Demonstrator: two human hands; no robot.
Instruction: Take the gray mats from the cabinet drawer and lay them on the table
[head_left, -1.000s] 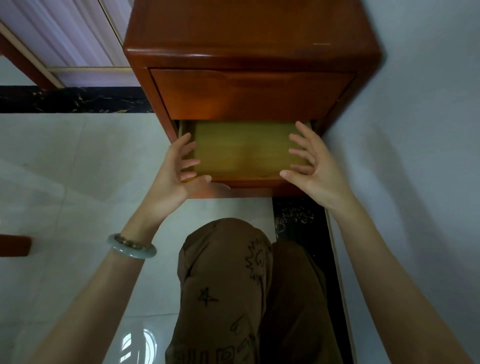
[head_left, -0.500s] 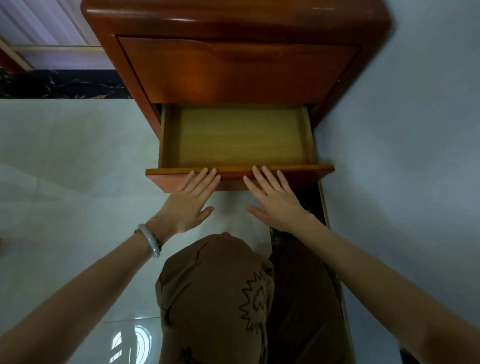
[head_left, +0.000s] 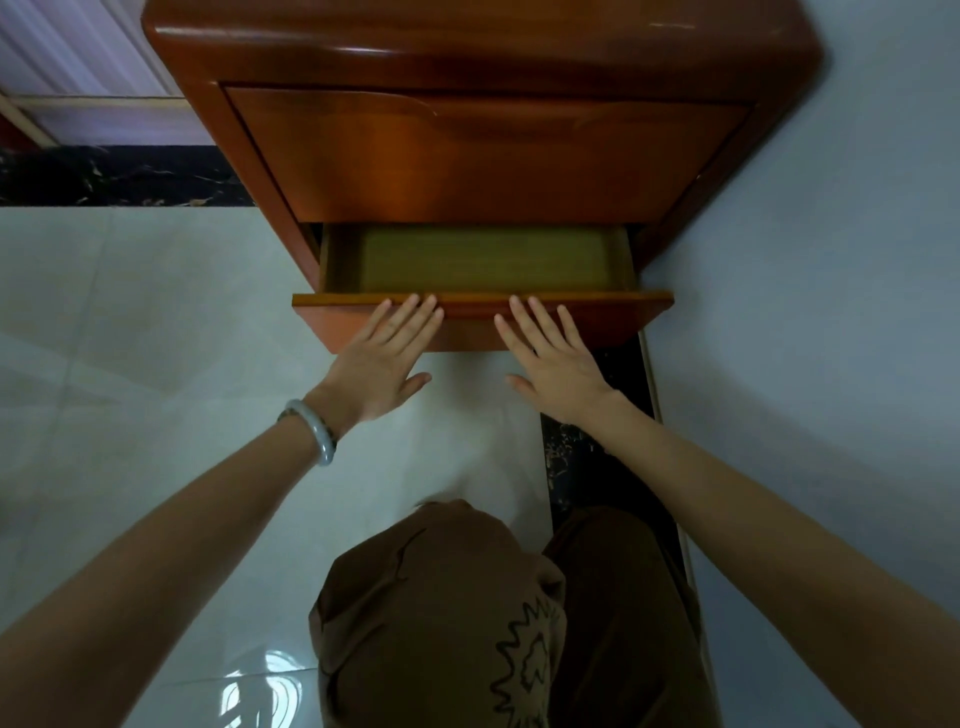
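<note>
Head view: looked down past two bare forearms at one wooden cabinet (head_left: 483, 104) standing against a pale wall (head_left: 831, 260).
Drawers: two were counted; the upper drawer (head_left: 483, 156) sat flush and closed, the lower drawer (head_left: 478, 260) was pulled partly out.
Lower drawer, direction: its long axis ran left to right across the frame, and its front panel (head_left: 613, 317) faced the person.
Lower drawer, contents: only a bare yellowish wooden bottom showed; no gray mat could be seen in the part that was visible, and the back was hidden under the upper drawer.
Hands: two.
Left hand (head_left: 384, 364): flat and spread, fingers (head_left: 415, 314) straight and lying against the front panel, tips at its top edge; it held nothing.
Right hand (head_left: 556, 364): likewise flat and spread, fingers (head_left: 535, 319) against the front panel beside the left hand, tips at the top edge; it held nothing.
Gap between hands: the two were near each other but apart, both around the middle of the panel.
Bracelet (head_left: 317, 431): one, pale green, on the left wrist.
Knees: two, in brown trousers (head_left: 441, 613) with a dark line drawing, bent below the hands.
Floor (head_left: 130, 338): glossy pale tiles, with one dark marbled strip (head_left: 576, 452) running along the wall under the cabinet.
Table: outside the view.
</note>
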